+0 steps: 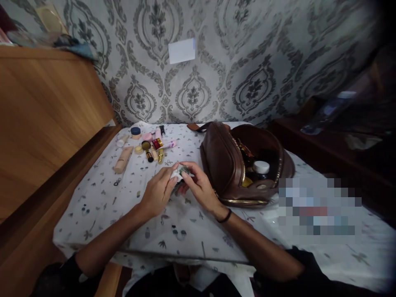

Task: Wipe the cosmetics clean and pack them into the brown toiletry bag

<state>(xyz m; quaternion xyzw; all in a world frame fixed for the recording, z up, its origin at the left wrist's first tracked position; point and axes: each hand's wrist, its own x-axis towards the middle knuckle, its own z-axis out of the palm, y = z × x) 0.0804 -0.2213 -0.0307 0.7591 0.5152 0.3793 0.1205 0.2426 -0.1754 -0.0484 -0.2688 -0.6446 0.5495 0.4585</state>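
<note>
A: Where does the small round item (185, 169) sit, going by the brown bag (220, 161)?

B: Off the bag's left side, over the counter (108, 210), pinched in the right hand (201, 185). That grip is closed on it, thumb and fingers together.

A: And the left hand (156, 189)?

B: Its grip is closed too, on a crumpled white piece (175, 176), perhaps a cloth, right up against the item. That hand is farther from the bag; the right is nearer.

A: Which way does the item's long axis run?

B: Can't tell; fingers cover too much of it.

A: And the bag's opening?

B: Beyond its left panel, so that panel stands between the hands and the white-capped jar (261, 167) inside. The beige tube (123, 160) lies well left of the bag.
</note>
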